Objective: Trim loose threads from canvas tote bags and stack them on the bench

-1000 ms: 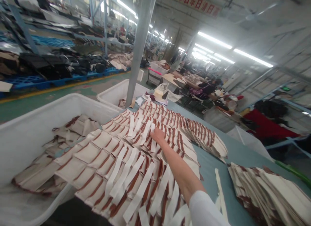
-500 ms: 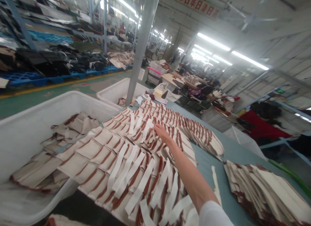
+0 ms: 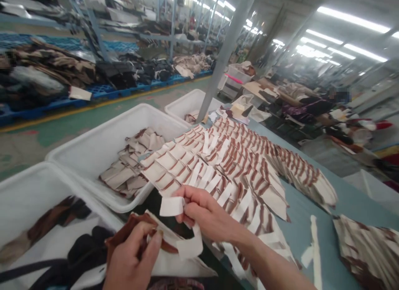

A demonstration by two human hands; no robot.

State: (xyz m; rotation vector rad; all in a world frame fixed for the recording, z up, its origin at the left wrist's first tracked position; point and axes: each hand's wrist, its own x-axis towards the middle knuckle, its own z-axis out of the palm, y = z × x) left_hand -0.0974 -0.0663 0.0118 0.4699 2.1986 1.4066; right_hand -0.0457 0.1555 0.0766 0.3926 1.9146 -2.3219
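Observation:
My left hand (image 3: 134, 254) is at the bottom, its thumb and fingers closed on the edge of a cream fabric piece (image 3: 170, 265) with brown trim. Just above and to the right, my right hand (image 3: 202, 209) pinches a short white strip (image 3: 171, 206), which curls out past the fingertips. More white strip (image 3: 190, 245) hangs below that hand, over the fabric piece; whether it is the same strip, I cannot tell. Beyond my hands, overlapping rows of cream pieces (image 3: 171, 165) with brown edges cover the table's left side, and several white strips (image 3: 226, 194) lie across them.
White plastic bins (image 3: 93, 134) stand along the left, with fabric pieces (image 3: 134, 165) in one and dark items (image 3: 89, 248) in the nearest. A grey post (image 3: 222, 53) rises at the table's (image 3: 299, 198) far end. Another stack of cream pieces (image 3: 364, 248) lies at the right.
My right hand has come back from the rows of pieces and now holds a white strip close to me. My left hand has entered with a fabric piece. The view has turned left.

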